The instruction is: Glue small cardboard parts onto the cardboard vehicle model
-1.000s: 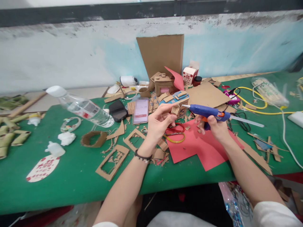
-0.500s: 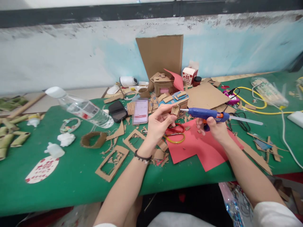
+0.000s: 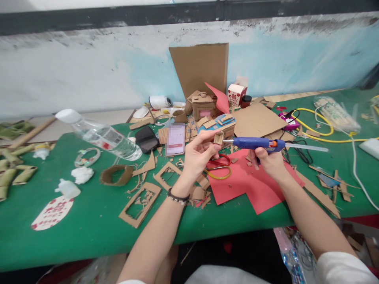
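Between the thumb and fingers of my left hand [image 3: 200,153] is a small cardboard piece [image 3: 219,138]. My right hand [image 3: 269,159] grips a blue glue gun [image 3: 251,142], its trigger side partly hidden by the fingers. The metal nozzle points left and sits right at the cardboard piece; whether it touches I cannot tell. A clear glue stick [image 3: 308,147] sticks out of the gun's back end. Below my hands lie scissors [image 3: 219,172] with red and yellow handles and a sheet of red paper [image 3: 237,185].
A tilted-looking water bottle [image 3: 103,136], a phone [image 3: 175,139] and a black case [image 3: 147,139] stand or lie to the left. Cut cardboard frames [image 3: 126,215] and scraps litter the green table [image 3: 97,244]. Behind are a small cardboard house [image 3: 204,107] and a large cardboard sheet [image 3: 204,65].
The glue gun has shifted slightly left and down, and now lies more level with its nozzle closer to the cardboard piece. My left hand stays nearly in place.
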Tool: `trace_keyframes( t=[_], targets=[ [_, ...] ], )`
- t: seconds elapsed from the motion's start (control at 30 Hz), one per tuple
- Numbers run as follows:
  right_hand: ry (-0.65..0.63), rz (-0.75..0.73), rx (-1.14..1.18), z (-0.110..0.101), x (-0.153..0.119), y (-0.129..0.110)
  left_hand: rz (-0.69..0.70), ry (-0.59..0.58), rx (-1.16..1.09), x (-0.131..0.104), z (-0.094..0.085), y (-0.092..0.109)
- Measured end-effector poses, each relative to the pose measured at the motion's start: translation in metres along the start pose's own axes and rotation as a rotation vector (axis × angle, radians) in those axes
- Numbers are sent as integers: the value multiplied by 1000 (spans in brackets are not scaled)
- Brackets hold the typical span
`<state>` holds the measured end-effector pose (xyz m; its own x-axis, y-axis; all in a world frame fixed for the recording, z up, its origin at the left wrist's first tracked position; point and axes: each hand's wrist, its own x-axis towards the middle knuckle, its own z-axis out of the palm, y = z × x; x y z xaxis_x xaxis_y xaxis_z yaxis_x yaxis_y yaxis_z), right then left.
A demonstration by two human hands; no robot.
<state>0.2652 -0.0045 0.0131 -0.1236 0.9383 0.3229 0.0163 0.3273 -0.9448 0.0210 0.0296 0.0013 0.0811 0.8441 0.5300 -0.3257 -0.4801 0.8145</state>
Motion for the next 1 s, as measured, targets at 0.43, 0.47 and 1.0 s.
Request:
trace_keyframes(
  t=[0.43, 0.47, 1.0],
  targets=[
    [29, 27, -18, 1, -1, 0, -17, 1, 18, 0, 2, 3],
    [38, 33, -19, 1, -1, 0, -23, 2, 20, 0, 2, 3],
    [67, 20, -12, 0, 0, -1, -1, -50, 2, 0, -1, 2]
  ],
)
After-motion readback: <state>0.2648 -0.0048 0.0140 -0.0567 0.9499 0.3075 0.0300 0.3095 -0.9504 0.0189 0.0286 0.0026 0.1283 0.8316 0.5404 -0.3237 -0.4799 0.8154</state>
